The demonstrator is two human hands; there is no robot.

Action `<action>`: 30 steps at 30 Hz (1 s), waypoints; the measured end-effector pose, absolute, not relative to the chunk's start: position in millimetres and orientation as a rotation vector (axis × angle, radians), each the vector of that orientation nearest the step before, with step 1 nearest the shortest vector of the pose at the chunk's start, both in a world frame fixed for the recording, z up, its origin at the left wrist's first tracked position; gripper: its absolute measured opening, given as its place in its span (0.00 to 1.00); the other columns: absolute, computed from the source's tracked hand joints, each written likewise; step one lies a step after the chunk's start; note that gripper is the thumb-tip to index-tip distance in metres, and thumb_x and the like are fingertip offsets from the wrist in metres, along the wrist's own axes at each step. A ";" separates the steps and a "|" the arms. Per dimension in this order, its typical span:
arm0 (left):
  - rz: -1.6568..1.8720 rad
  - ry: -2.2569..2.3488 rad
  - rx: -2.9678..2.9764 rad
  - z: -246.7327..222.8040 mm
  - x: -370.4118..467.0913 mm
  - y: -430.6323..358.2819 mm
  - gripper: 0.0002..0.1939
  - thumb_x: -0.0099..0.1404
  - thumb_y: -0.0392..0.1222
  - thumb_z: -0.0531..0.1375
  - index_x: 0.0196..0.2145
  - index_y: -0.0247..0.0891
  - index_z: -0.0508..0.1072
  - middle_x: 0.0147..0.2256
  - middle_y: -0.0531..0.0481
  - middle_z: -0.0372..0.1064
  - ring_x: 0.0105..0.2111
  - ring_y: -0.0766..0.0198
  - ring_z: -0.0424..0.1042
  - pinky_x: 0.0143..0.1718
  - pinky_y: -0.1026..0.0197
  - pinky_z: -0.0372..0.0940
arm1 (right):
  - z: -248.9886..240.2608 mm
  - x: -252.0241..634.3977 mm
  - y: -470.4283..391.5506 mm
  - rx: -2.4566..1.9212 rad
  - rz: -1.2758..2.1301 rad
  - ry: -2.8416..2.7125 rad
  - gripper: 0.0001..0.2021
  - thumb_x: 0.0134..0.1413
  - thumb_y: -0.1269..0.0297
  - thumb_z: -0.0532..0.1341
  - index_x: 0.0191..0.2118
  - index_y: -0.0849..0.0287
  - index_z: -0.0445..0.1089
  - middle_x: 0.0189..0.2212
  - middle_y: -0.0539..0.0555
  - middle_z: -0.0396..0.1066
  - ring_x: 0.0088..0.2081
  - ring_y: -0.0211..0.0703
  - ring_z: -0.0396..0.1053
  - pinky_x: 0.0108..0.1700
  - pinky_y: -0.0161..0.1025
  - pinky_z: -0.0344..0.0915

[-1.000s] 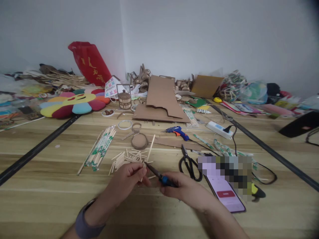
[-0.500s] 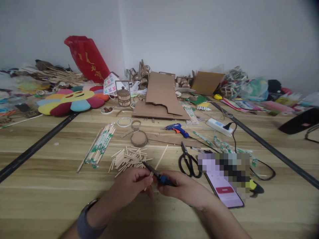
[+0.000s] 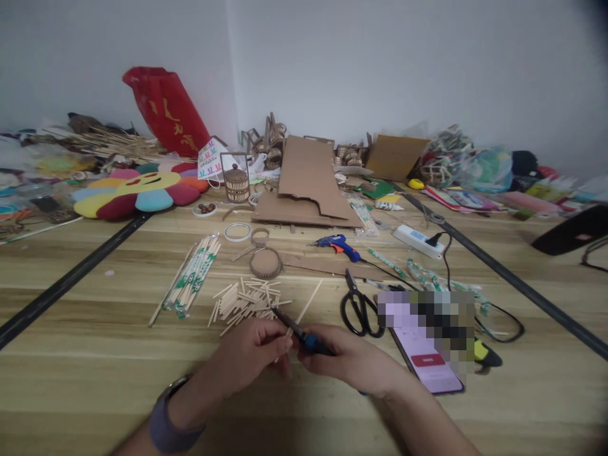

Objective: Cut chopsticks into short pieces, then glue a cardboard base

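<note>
My left hand point(image 3: 259, 351) pinches a thin wooden stick point(image 3: 311, 299) between thumb and fingers. The stick slants up and to the right, away from me. Closed around blue-handled pliers point(image 3: 297, 330), my right hand point(image 3: 349, 361) holds their dark, narrow jaws across the stick, close to my left fingertips. How far the jaws are apart is too small to tell. Just beyond my hands lies a loose pile of short cut sticks point(image 3: 247, 301). A round cardboard piece with a ribbed edge point(image 3: 266, 263) rests behind the pile.
Black scissors point(image 3: 361, 310) and a phone point(image 3: 439, 373) lie at right. A blue glue gun point(image 3: 339, 246) sits behind, with a power strip point(image 3: 418, 242) beside it. Packed sticks point(image 3: 194, 275) are at left. Cardboard sheets point(image 3: 308, 174) and a small lidded bucket point(image 3: 236, 183) stand farther back.
The stick's far end has shifted very slightly to the right and down. Both hands keep nearly the same place and grip.
</note>
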State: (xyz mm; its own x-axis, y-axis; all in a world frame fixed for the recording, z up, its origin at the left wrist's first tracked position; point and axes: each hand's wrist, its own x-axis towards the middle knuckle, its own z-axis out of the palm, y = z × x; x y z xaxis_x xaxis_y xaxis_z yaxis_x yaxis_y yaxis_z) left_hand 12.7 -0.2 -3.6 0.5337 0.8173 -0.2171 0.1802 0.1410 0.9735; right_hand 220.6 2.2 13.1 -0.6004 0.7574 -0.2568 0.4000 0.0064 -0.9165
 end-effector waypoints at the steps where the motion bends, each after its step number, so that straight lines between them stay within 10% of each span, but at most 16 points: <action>1: 0.570 0.943 1.374 -3.9 12.8 -0.5 0.16 0.64 0.52 0.57 0.32 0.36 0.76 0.22 0.52 0.74 0.24 0.65 0.71 0.28 0.66 0.59 | 13.4 220.5 2.0 -1.199 1.616 -1.985 0.10 0.47 0.66 0.59 0.37 0.60 0.71 0.29 0.48 0.65 0.33 0.39 0.61 0.37 0.34 0.59; 30: 0.591 0.979 1.502 -1.6 7.6 1.5 0.14 0.65 0.48 0.54 0.31 0.38 0.73 0.22 0.54 0.71 0.25 0.64 0.69 0.31 0.64 0.61 | 10.7 205.6 -3.5 -1.310 1.306 -2.044 0.04 0.42 0.73 0.55 0.27 0.59 0.64 0.23 0.45 0.57 0.27 0.36 0.55 0.29 0.32 0.51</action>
State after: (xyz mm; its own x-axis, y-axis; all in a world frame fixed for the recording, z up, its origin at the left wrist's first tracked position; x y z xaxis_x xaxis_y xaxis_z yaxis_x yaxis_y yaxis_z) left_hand 7.6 1.5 -1.6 0.5184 0.8389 -0.1657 0.2439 0.0407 0.9690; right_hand 205.6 -3.5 10.7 -0.4921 0.8566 -0.1555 0.5012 0.1327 -0.8551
